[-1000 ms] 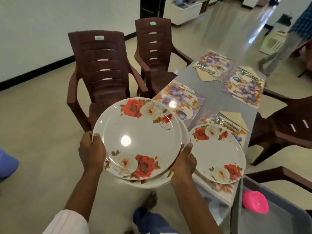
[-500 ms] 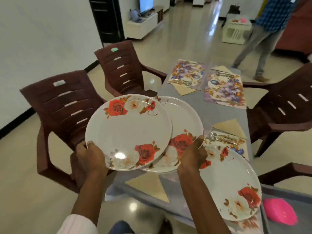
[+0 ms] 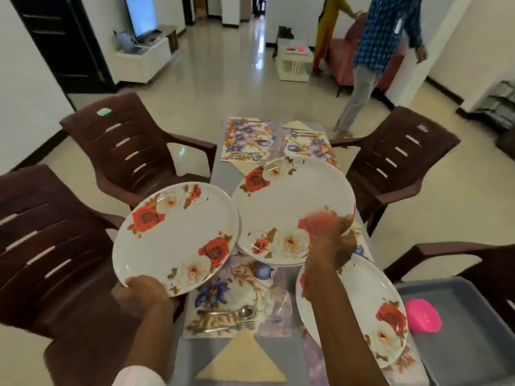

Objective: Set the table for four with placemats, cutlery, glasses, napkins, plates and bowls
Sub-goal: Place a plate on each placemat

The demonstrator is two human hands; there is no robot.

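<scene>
- Over the near end of the grey table point(image 3: 223, 174), a person is holding up two white dinner plates, one in each hand, both clear of the tabletop.
- The left hand point(image 3: 142, 295) is gripping the left plate point(image 3: 175, 238) by its near rim, fingers curled under and thumb over the edge. This plate is tilting above the table's left edge and the nearest brown chair point(image 3: 41, 246).
- The right hand point(image 3: 331, 246) is pinching the right plate point(image 3: 292, 207) at its near right rim. That hand is blurring, so I cannot tell exactly how its fingers are lying.
- Both plates are glossy, round and printed with red and cream roses with brown leaves at two opposite spots on the rim. Their edges are almost touching.
- A third matching plate point(image 3: 354, 310) is lying flat on the near right placemat.
- Below the raised plates, the near left placemat point(image 3: 239, 288), floral in blue and gold, is carrying a spoon point(image 3: 245, 312) and a fork point(image 3: 223, 327), with a folded beige napkin point(image 3: 242, 360) just beside it.
- A pink bowl point(image 3: 422, 316) is sitting in a grey tray point(image 3: 459, 352) at the right.
</scene>
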